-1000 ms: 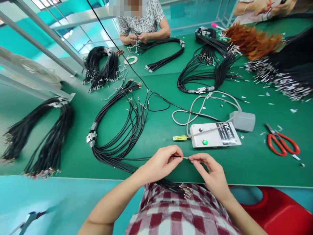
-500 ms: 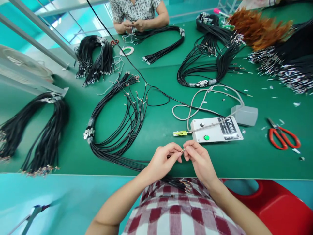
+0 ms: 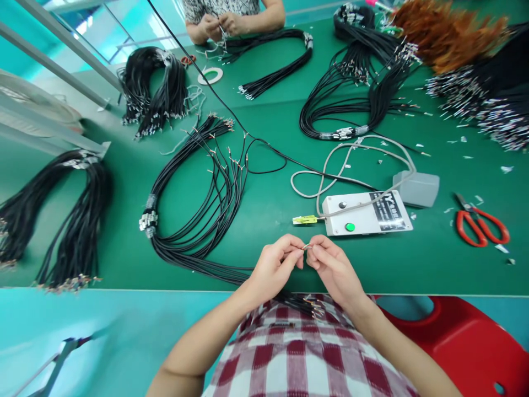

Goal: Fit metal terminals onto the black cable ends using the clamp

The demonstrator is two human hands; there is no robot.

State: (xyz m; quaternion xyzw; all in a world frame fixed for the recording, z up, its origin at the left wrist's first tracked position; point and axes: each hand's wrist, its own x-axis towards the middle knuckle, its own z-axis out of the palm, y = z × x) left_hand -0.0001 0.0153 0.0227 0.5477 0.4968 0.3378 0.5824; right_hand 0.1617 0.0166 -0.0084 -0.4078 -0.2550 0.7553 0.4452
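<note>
Close together over the table's front edge, my left hand (image 3: 280, 263) and my right hand (image 3: 334, 269) pinch a thin wire end (image 3: 306, 247) between thumbs and fingertips. The fingers hide most of that wire. A black cable bundle (image 3: 219, 270) curves from the left under my left forearm, its stripped copper-coloured ends (image 3: 312, 306) hanging at my lap. Just beyond my hands is a white tester box (image 3: 359, 212) with a lit green button, and a yellow-green clip (image 3: 305, 220) on its grey cord.
Red-handled cutters (image 3: 481, 226) lie at the right beside white scraps. More black cable bundles (image 3: 155, 91) rest at the left and back. A roll of tape (image 3: 210, 76) sits farther off. Across the table a person's hands (image 3: 219, 25) hold white strands. A red stool (image 3: 458, 331) stands at my right.
The view has shifted slightly, so the table sits a little higher in the picture. My hands remain pinched together, and more of the thin wire end shows between them.
</note>
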